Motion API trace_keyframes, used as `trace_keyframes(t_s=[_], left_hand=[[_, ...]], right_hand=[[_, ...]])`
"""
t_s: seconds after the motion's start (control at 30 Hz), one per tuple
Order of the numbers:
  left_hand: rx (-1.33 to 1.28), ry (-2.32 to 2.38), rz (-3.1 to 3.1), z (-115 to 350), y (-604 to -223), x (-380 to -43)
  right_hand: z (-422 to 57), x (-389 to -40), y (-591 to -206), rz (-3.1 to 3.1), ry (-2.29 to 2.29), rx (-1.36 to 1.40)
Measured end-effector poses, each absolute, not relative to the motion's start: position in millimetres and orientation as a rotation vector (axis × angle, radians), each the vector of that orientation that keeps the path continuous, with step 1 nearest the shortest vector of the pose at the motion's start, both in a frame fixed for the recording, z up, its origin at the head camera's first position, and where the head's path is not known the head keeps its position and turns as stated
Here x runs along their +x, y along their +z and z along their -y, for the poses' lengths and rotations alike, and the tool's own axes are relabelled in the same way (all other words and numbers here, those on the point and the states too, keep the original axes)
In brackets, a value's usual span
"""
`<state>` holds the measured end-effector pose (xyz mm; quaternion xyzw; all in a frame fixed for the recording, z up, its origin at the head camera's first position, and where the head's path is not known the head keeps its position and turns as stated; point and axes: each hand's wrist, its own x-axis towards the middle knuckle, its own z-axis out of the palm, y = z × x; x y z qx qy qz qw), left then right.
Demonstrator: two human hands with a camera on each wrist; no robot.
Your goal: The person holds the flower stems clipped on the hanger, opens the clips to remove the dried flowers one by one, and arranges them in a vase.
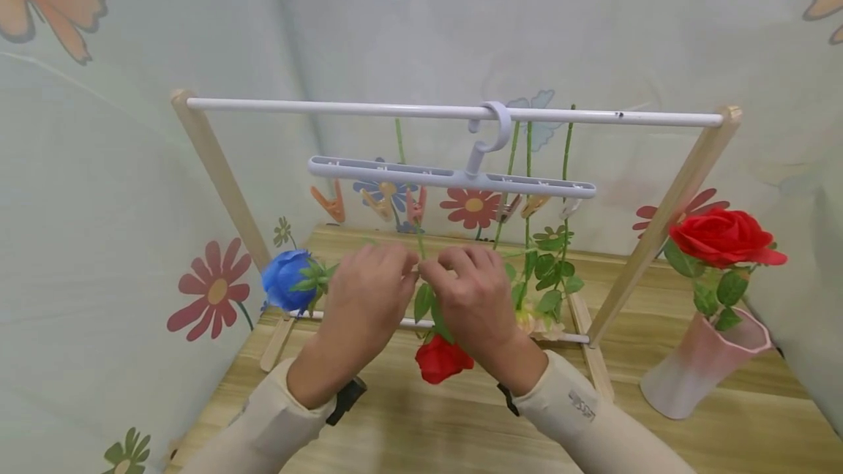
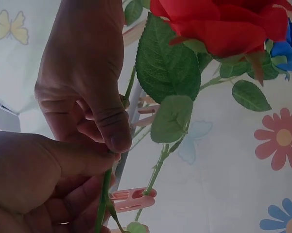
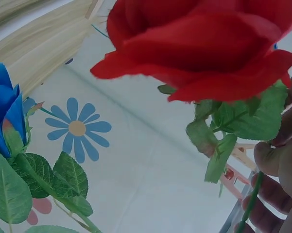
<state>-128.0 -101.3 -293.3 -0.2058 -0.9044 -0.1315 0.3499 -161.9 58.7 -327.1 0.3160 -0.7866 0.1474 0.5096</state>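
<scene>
A blue rose (image 1: pixel 290 281) lies sideways at the left, its stem running behind both hands. My left hand (image 1: pixel 369 298) pinches this green stem (image 2: pixel 103 204), and my right hand (image 1: pixel 474 306) grips it too; their fingertips nearly meet. Just beyond the hands, a red rose (image 1: pixel 443 359) hangs bloom down, its stem caught in a pink clip (image 1: pixel 416 206) of the white hanger (image 1: pixel 388 169). In the right wrist view the red bloom (image 3: pixel 194 53) covers much of the top, and the blue bloom (image 3: pixel 7 111) shows at the left.
The hanger hooks over a white rod (image 1: pixel 316 107) on a wooden frame (image 1: pixel 224 174). An orange clip (image 1: pixel 329 203) and a yellow clip (image 1: pixel 377 205) hang at its left. Pale roses (image 1: pixel 540 324) hang upside down at the right. A pink-white vase (image 1: pixel 698 364) holds another red rose (image 1: pixel 727 238).
</scene>
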Motion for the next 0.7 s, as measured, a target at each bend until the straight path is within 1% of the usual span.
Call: trace_keyframes(t_s=[0.27,0.43,0.57,0.7], left_hand=[[-0.721,-0.498,2.129,105.6,-291.2,-123.4],[-0.797,-0.605,2.168,108.9,-297.6,-121.9],[-0.795,-0.686,2.266,110.9,-308.2,-124.6],[-0.704,-0.829,2.328,113.5,-316.7,-132.1]], right_hand=[[-68.2,-167.2,-323.7,1.829,0.433,0.685],[-79.6,-169.3,-321.9,1.832,0.504,0.612],[-90.6,-167.5,-321.7,1.830,0.573,0.555],[-102.7,-164.8,-320.3,1.842,0.671,0.518]])
